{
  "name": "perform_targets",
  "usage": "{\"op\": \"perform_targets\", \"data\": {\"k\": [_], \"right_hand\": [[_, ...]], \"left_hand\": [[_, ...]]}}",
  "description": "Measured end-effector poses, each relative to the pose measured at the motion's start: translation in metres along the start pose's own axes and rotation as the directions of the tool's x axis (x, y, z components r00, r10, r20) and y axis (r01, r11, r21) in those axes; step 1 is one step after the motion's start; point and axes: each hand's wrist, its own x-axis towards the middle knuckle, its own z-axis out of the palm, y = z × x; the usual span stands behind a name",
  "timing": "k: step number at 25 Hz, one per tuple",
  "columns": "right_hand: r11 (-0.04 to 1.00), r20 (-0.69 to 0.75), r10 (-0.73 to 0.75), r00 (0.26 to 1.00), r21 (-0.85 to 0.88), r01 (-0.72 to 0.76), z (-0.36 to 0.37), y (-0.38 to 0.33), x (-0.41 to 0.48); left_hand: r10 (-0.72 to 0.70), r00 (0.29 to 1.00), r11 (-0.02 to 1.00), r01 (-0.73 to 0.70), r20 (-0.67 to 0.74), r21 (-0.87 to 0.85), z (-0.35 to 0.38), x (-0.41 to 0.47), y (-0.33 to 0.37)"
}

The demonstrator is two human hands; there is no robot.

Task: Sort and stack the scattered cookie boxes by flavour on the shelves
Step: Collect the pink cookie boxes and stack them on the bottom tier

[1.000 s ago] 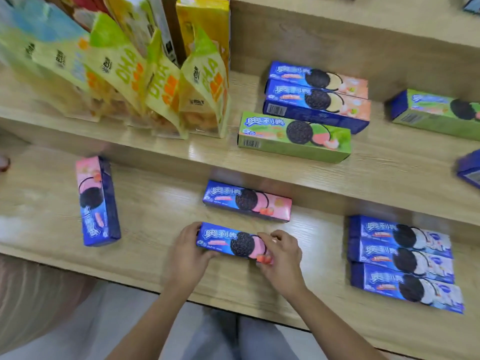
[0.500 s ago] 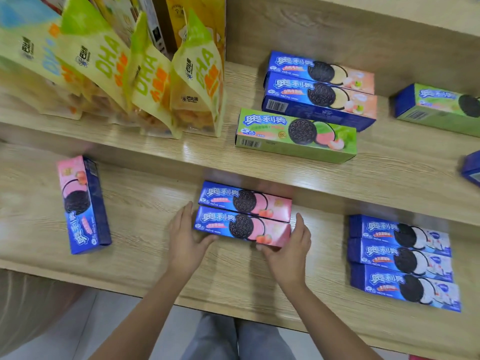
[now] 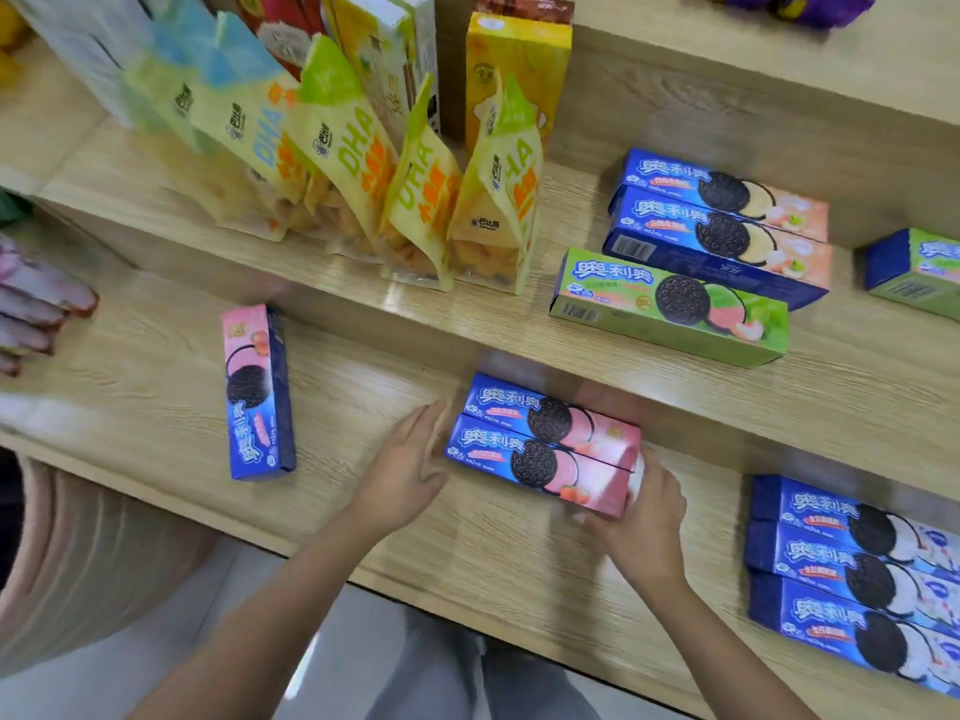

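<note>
Two pink-and-blue cookie boxes lie side by side on the lower shelf, the rear box touching the front box. My left hand rests flat against their left ends, fingers apart. My right hand curls around the right end of the front box. A third pink-and-blue box lies alone further left, turned lengthwise. Three blue-and-white boxes sit in a row at the right.
On the upper shelf are two peach-and-blue boxes, a green box in front of them, and another green box at the right edge. Yellow snack bags stand at its left. Blurred pink packets show at the far left.
The front pink box has slid back from the shelf's front until it lies against the other pink box. My hands stayed at its two ends.
</note>
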Motion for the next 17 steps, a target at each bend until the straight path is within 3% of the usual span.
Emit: {"op": "perform_targets", "data": {"k": [3, 8, 12, 15, 17], "right_hand": [[0.998, -0.022, -0.049, 0.999, -0.038, 0.048, -0.02, -0.007, -0.013], [0.998, -0.185, -0.065, 0.981, 0.011, 0.069, 0.003, -0.068, -0.048], [0.99, -0.016, 0.011, 1.0, 0.141, -0.009, 0.091, -0.153, -0.069], [0.983, 0.178, 0.004, 0.984, 0.18, -0.037, 0.164, -0.218, -0.079], [0.987, 0.27, 0.037, 0.962, 0.14, -0.077, 0.207, -0.251, -0.082]], "left_hand": [[0.128, 0.992, 0.978, -0.128, 0.008, 0.164, -0.074, -0.011, -0.031], [0.184, 0.976, 0.868, -0.216, 0.113, 0.447, -0.204, 0.015, -0.116], [0.227, 0.951, 0.749, -0.308, 0.21, 0.586, -0.248, 0.055, -0.159], [0.369, 0.857, 0.541, -0.513, 0.361, 0.666, -0.242, 0.072, -0.166], [0.328, 0.825, 0.502, -0.565, 0.46, 0.655, -0.232, 0.078, -0.174]]}}
